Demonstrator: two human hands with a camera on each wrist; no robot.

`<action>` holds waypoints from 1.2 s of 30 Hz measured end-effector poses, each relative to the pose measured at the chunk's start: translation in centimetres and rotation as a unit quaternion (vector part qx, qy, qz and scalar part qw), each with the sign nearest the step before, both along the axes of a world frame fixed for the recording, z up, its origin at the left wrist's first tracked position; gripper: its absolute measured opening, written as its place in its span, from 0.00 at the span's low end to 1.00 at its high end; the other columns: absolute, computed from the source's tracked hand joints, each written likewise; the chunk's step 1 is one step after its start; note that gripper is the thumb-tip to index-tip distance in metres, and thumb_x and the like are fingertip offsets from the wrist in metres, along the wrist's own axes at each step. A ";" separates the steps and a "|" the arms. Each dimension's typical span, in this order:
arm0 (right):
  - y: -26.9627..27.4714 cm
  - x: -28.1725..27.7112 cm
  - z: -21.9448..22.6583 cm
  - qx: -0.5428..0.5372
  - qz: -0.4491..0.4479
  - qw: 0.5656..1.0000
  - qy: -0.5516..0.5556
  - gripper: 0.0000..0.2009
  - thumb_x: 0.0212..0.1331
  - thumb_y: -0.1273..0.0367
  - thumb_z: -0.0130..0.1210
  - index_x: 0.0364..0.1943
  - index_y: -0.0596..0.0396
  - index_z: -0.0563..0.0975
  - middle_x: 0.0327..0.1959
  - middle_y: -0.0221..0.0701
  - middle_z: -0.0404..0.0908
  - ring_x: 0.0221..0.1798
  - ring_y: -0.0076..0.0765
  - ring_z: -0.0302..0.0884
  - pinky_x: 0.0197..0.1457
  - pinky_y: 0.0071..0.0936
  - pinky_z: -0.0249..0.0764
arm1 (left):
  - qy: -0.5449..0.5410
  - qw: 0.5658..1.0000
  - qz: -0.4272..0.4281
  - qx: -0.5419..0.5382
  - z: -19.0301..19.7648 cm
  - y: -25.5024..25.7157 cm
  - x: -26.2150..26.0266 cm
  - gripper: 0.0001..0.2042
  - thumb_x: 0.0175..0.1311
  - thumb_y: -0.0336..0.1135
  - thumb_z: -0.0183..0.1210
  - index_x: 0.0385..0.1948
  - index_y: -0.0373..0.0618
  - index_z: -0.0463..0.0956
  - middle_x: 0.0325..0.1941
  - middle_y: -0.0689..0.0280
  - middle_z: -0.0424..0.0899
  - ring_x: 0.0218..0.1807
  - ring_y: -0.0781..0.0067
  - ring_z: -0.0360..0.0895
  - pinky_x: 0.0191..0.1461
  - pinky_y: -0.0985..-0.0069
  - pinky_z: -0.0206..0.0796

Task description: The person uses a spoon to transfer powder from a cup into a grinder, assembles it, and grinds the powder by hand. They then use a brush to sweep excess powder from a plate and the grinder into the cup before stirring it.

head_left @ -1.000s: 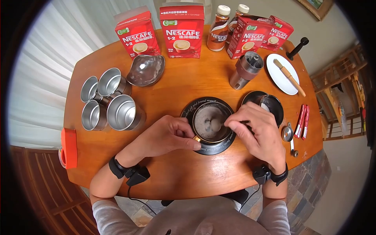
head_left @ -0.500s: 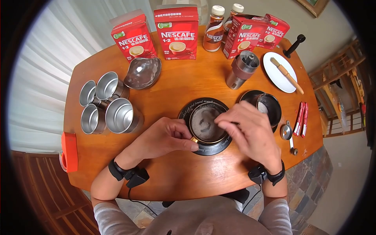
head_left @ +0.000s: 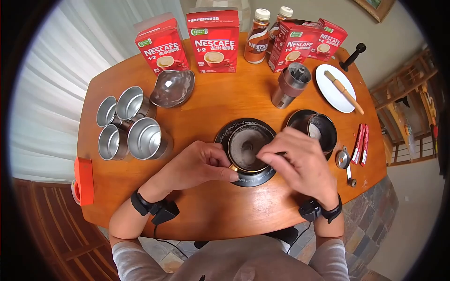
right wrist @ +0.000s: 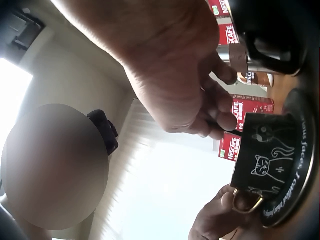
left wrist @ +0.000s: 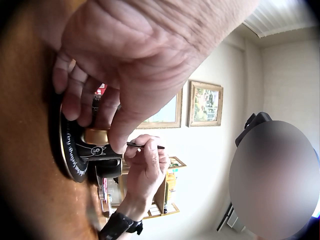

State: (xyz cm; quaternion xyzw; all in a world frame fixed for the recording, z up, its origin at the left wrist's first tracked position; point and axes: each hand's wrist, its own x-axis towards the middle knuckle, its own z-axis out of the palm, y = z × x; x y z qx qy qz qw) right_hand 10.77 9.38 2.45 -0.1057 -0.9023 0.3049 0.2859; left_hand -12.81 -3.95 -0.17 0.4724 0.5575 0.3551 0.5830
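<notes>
A black cup (right wrist: 265, 162) with white cat drawings stands on a black saucer (head_left: 255, 181) that carries white lettering. Frothy grey-brown liquid (head_left: 244, 139) fills part of it. My left hand (head_left: 199, 161) pinches the cup's gold handle (right wrist: 250, 206) between thumb and fingers. Over the right side of the rim, my right hand (head_left: 300, 161) pinches a thin dark-handled spoon (left wrist: 159, 147), whose lower end dips into the liquid. The fingers hide most of the spoon in the head view.
Just right of the cup is another dark cup (head_left: 329, 133) on its saucer. A coffee grinder (head_left: 290, 85), a white plate (head_left: 326, 87) with a brush, and red sachets (head_left: 359, 144) lie beyond. Several metal cups (head_left: 146, 139) stand left; red Nescafe boxes (head_left: 214, 44) line the back.
The spoon has travelled round inside the cup and the liquid's swirl has changed shape. My right hand shifts slightly with it; my left hand keeps hold of the handle.
</notes>
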 end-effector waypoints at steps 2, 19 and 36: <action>-0.5 -0.2 0.0 0.016 -0.024 0.999 -0.014 0.03 0.61 0.74 0.67 0.36 0.57 0.84 0.31 0.34 0.83 0.35 0.46 0.80 0.37 0.39 0.77 | 0.004 1.000 -0.005 0.003 -0.4 0.0 -0.1 0.09 0.63 0.34 0.76 0.33 0.39 0.88 0.33 0.74 0.79 0.34 0.85 0.72 0.37 0.77 0.61; -0.3 -0.3 -0.2 0.016 -0.022 1.000 -0.003 0.03 0.61 0.74 0.66 0.36 0.57 0.84 0.32 0.34 0.83 0.35 0.46 0.79 0.37 0.39 0.76 | 0.006 1.000 -0.002 -0.002 -0.2 0.0 -0.1 0.10 0.63 0.35 0.77 0.32 0.38 0.87 0.33 0.74 0.79 0.34 0.85 0.72 0.36 0.78 0.61; 0.0 -0.2 -0.2 0.027 -0.079 0.996 0.006 0.03 0.62 0.74 0.66 0.37 0.58 0.84 0.29 0.35 0.81 0.32 0.45 0.76 0.35 0.38 0.74 | -0.004 1.000 0.001 -0.006 -0.2 0.0 -0.1 0.09 0.63 0.34 0.76 0.33 0.38 0.87 0.32 0.74 0.79 0.34 0.86 0.72 0.37 0.78 0.62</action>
